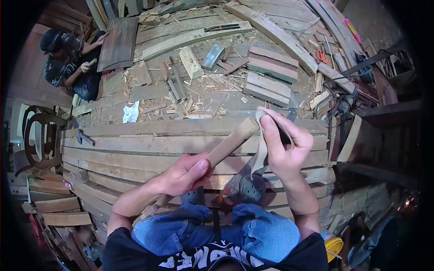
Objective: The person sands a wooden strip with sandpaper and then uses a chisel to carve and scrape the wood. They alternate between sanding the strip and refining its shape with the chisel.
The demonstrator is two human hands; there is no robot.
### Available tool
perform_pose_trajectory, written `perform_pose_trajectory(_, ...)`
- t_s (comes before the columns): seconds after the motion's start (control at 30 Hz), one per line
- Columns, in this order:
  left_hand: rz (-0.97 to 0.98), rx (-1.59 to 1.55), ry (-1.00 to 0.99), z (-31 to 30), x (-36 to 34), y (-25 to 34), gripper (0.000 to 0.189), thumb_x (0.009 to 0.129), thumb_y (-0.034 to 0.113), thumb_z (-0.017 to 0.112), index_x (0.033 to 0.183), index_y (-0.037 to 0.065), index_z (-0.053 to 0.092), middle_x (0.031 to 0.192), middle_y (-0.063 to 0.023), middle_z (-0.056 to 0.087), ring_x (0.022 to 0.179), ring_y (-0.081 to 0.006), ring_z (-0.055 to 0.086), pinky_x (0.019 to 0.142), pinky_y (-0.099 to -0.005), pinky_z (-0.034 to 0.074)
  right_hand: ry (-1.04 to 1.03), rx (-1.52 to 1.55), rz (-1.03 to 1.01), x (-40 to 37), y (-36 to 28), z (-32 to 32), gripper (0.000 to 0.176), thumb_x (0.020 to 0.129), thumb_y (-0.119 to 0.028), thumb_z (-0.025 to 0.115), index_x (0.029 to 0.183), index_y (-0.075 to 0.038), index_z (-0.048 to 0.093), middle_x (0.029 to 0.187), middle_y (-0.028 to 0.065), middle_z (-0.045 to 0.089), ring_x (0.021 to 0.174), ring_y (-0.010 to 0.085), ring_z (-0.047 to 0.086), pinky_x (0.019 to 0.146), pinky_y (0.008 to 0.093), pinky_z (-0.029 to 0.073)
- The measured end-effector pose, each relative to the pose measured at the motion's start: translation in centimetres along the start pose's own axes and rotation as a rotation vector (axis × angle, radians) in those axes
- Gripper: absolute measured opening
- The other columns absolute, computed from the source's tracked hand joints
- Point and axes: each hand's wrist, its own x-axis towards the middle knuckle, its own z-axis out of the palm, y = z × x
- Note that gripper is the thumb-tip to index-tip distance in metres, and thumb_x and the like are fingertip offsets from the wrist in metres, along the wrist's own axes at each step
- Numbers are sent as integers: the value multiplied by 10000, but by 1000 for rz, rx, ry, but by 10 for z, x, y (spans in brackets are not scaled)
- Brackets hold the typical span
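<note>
My left hand (pixel 184 174) is wrapped round a squared wooden bar (pixel 231 143), which slants up to the right across my lap. In my right hand (pixel 289 149), a bent sheet of sandpaper (pixel 261 156) is pinched between thumb and fingers, its lower part hanging down. The bar's far end lies right beside the sheet and the right fingertips. Beneath both hands is a slatted wooden bench (pixel 135 143).
A hammer (pixel 85 137) rests at the bench's left, near a curved chair frame (pixel 38 135). Wood blocks (pixel 271 65), offcuts and shavings litter the floor ahead. At upper left a person (pixel 65 61) sits holding a wooden panel (pixel 118 45). Cables (pixel 346 101) lie at right.
</note>
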Motion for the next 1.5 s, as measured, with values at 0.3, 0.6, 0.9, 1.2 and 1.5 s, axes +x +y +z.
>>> perform_pose_trajectory(0.3,-100,-67,-66,-3,-1,-2,467,1001,472,301,870,59,477,583,23,398,486,-50,371,431,-224,291,-83,63,35,4,-10,-5,183,856,-27,647,1013,64,677,858,101,703,761,86,626,683,212,493)
perform_pose_trajectory(0.6,-212,-396,-168,-12,-6,-17,570,948,598,326,849,65,500,512,12,378,392,-68,304,361,-235,239,-133,89,105,5,-19,-12,195,848,-45,666,1010,61,679,865,113,706,787,90,628,720,227,498)
perform_pose_trajectory(0.9,-201,-361,-204,-16,-5,-32,607,938,634,287,825,70,483,478,15,369,369,-69,314,343,-235,253,-128,226,251,18,0,-10,211,880,-125,662,975,62,685,774,61,688,694,59,595,617,208,478)
perform_pose_trajectory(1.2,-206,-214,-239,-19,2,-29,734,903,689,243,1047,22,513,599,-32,486,413,-99,427,397,-241,359,-298,423,337,-1,6,13,180,893,-143,641,816,15,683,637,-3,605,576,37,511,512,195,380)
perform_pose_trajectory(1.5,107,391,184,12,-3,49,415,1006,319,342,1211,-16,475,582,-84,521,518,-206,558,517,-337,459,-466,387,303,9,-15,9,155,872,-130,665,915,18,683,704,-2,650,664,30,541,569,210,438)
